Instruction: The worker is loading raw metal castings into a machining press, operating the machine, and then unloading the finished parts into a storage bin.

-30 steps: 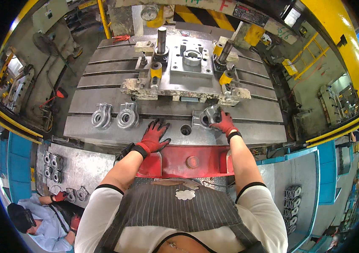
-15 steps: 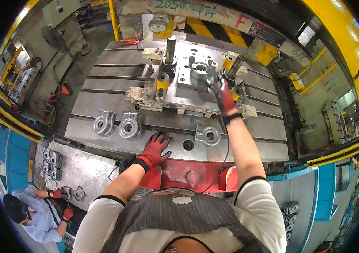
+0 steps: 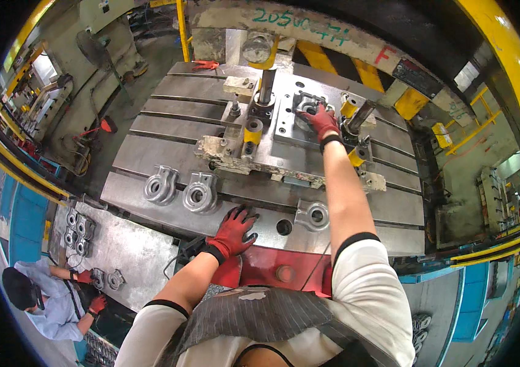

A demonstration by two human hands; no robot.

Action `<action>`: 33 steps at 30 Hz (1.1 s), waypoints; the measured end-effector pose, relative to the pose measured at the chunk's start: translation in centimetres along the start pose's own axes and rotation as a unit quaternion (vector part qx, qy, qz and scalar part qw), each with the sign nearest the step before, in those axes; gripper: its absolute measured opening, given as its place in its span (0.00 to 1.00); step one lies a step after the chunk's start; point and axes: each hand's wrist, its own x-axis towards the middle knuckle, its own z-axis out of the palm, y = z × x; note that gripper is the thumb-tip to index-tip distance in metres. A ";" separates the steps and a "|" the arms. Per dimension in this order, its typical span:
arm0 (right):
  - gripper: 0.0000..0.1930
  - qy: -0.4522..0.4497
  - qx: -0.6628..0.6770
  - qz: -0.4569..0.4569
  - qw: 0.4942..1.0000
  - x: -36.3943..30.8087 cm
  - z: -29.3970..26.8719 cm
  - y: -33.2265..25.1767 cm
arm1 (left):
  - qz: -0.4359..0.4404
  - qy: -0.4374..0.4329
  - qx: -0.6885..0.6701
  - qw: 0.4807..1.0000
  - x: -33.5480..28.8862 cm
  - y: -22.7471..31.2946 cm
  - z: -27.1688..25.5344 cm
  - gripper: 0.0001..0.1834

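My right hand (image 3: 324, 121), in a red glove with dark fingertips, is closed on a ring-shaped metal part (image 3: 310, 103) at the die plate (image 3: 284, 119). The fingers hide some of the part, and whether it rests fully on the plate I cannot tell. My left hand (image 3: 234, 233), gloved alike, lies palm down with fingers spread at the front edge of the slotted steel press table (image 3: 131, 202). Left of it, two similar ring-shaped castings (image 3: 167, 178) lie on the table. Another ring-shaped casting (image 3: 304, 214) sits to its right, near my right forearm.
Upright guide posts (image 3: 266, 85) flank the die plate, with yellow-banded cylinders (image 3: 252, 133) near them. A red glove (image 3: 206, 65) lies at the table's far left. At lower left a co-worker (image 3: 52, 300) in red gloves handles castings on a side table (image 3: 131, 244). A fan (image 3: 93, 49) stands further back.
My right hand, blurred by motion earlier at the right side of the die, now grips the ring-shaped part over the plate. The view has shifted; my left hand stays on the table edge.
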 end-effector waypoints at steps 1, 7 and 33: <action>0.54 0.001 0.018 -0.016 1.000 0.4 0.4 0.3 | 0.003 0.003 0.003 1.000 0.0 0.0 0.0 0.29; 0.49 0.094 0.024 -0.019 0.995 0.1 1.6 1.9 | 0.009 -0.003 0.010 1.000 0.2 0.1 0.1 0.30; 0.31 -0.035 0.646 0.248 0.721 -46.6 8.0 41.9 | -0.351 -0.022 -0.611 0.709 -18.1 -8.4 2.3 0.22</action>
